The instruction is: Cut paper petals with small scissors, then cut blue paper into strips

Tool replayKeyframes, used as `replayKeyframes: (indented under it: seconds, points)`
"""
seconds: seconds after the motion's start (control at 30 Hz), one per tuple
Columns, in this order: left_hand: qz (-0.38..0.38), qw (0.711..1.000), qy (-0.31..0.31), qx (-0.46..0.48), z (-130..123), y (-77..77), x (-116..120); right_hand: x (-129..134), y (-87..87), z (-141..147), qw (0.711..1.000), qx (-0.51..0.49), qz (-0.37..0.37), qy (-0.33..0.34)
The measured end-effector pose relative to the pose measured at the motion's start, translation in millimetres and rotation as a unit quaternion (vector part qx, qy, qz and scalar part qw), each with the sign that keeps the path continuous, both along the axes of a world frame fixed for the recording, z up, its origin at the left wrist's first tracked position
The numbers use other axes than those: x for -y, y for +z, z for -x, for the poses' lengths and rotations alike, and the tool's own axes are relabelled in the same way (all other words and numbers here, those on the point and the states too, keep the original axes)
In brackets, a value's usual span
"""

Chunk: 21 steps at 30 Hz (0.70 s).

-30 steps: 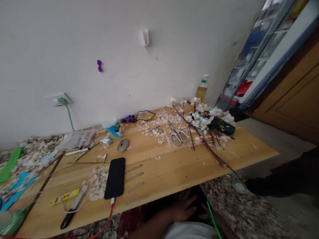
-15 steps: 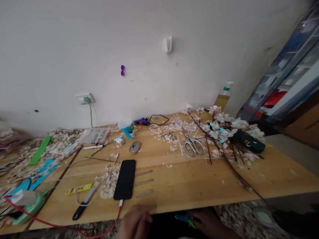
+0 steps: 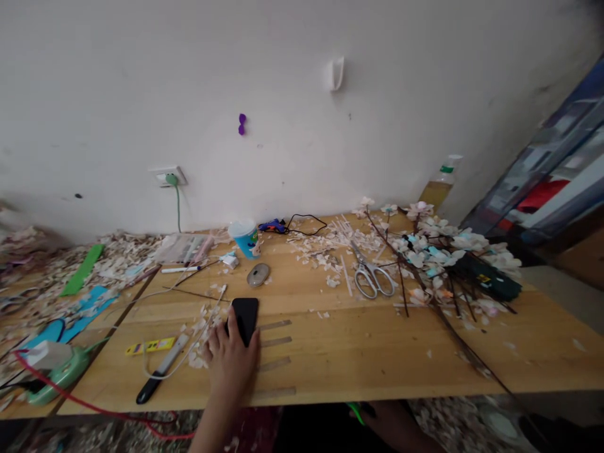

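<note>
My left hand (image 3: pixel 233 362) lies over a black smartphone (image 3: pixel 248 311) on the table, the thumb along its right edge and the fingers at its left. The hand covers the phone's lower part. Below the table's front edge, in shadow, my right hand (image 3: pixel 389 423) is closed on a green-handled tool (image 3: pixel 355 413). Most of that tool is hidden, so its exact kind does not show. White paper petals (image 3: pixel 198 358) lie scattered left of the phone.
Left of the phone are a utility knife (image 3: pixel 160 371) and a yellow blade case (image 3: pixel 151 346). Behind stand a blue cup (image 3: pixel 248 242) and a grey disc (image 3: pixel 258 275). Scissors (image 3: pixel 372 277) lie before a flowering artificial branch (image 3: pixel 431 251). A red cable (image 3: pixel 89 412) crosses the left front.
My left hand has moved from the table's front edge up and forward onto the phone. My right hand stays low with the tool, less of which shows. The view has shifted slightly.
</note>
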<state>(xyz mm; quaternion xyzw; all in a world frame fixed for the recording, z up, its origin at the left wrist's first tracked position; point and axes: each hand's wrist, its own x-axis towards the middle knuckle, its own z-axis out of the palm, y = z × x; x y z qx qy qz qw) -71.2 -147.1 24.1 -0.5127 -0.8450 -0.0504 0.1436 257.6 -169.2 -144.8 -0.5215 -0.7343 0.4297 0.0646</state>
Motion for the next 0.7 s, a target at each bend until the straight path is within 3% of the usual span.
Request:
replayKeyframes:
  seconds: [0.17,0.3,0.53,0.7]
  points:
    - [0.008,0.999,-0.038,0.006,9,5.2,-7,1,1.7,0,1.000,-0.004,-0.022,0.007]
    - [0.018,0.999,-0.032,0.035,15,3.7,-9,0,1.1,2,0.999,-0.013,-0.027,0.013]
    - [0.109,0.985,-0.076,0.109,32,18.6,-27,-1,14.1,0,0.998,-0.052,-0.033,0.017]
    - [0.161,0.981,-0.106,0.016,24,8.3,-28,-1,14.7,-1,0.998,-0.053,-0.042,0.017]
